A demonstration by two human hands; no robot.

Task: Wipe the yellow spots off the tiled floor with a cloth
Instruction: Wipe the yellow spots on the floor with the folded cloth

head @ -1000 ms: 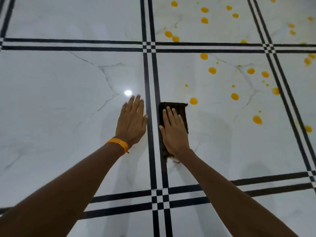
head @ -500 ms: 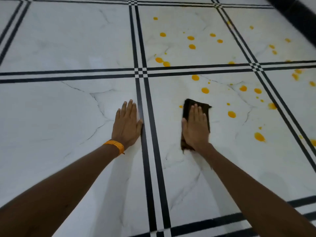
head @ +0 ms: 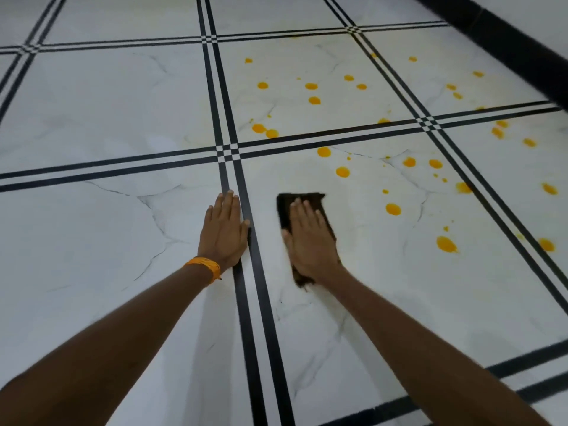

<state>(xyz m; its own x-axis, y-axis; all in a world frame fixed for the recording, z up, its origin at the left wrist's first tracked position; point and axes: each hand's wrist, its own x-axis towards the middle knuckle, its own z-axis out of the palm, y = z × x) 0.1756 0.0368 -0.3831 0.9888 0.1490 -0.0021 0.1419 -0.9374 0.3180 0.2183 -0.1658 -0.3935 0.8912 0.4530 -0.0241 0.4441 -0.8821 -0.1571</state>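
A dark brown cloth (head: 287, 207) lies flat on the white marble tiled floor (head: 92, 210), pressed down by my right hand (head: 309, 241) with fingers flat on top of it. My left hand (head: 222, 232), with an orange band at the wrist, rests palm down on the floor beside the black tile stripes (head: 246, 296), holding nothing. Several yellow spots dot the tiles ahead and to the right; the nearest yellow spot (head: 393, 209) is right of the cloth, and a larger yellow spot (head: 446, 244) lies further right.
A black skirting band (head: 491, 38) runs along the wall at the upper right. More yellow spots (head: 313, 100) sit on the tile beyond the cross stripe, and others (head: 549, 189) lie past the right-hand stripes.
My right hand slid the cloth right from the black stripes, then back a little to the left. The yellow spot beside the cloth is gone. The view tilted up, showing more floor ahead.
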